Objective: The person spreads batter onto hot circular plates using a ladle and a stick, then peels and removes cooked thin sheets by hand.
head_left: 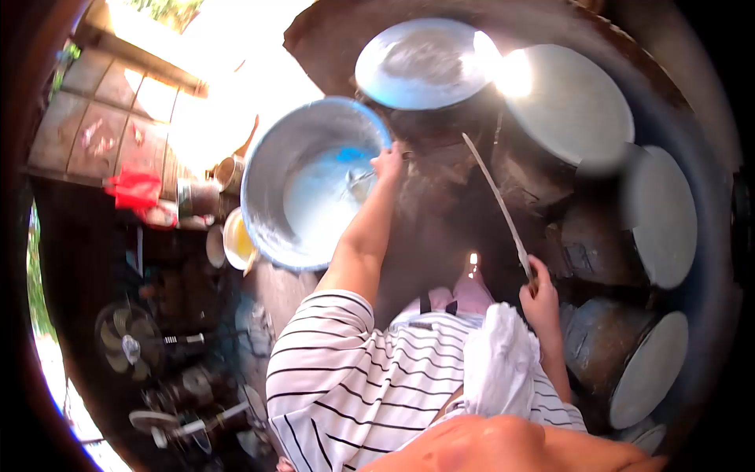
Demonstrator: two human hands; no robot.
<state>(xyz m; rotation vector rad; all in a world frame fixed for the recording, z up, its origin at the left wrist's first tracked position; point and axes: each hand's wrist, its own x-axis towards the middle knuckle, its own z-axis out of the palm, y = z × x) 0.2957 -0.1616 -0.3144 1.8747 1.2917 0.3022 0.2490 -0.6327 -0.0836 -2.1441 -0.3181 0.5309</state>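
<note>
My left hand (385, 161) is closed at the right rim of a large blue-edged basin (263, 169) with whitish liquid at its bottom. It grips what appears to be the handle of a metal ladle (359, 183), whose bowl sits inside the basin, partly hidden by my forearm. My right hand (540, 297) is wrapped round the dark lower end of a long thin flat stick (497, 197), which points up and away from me. Ahead of it lies a round pan-like surface (425, 63) covered with a wet, whitish layer. Beside that is a pale round top (578, 106).
More pale round tops (664, 216) on dark drums (602, 338) curve round my right side. A yellow-filled bowl (237, 238) and a red bag (135, 190) lie left of the basin. A fan (130, 342) stands farther left. A small flame-like glow (473, 258) shows near my legs.
</note>
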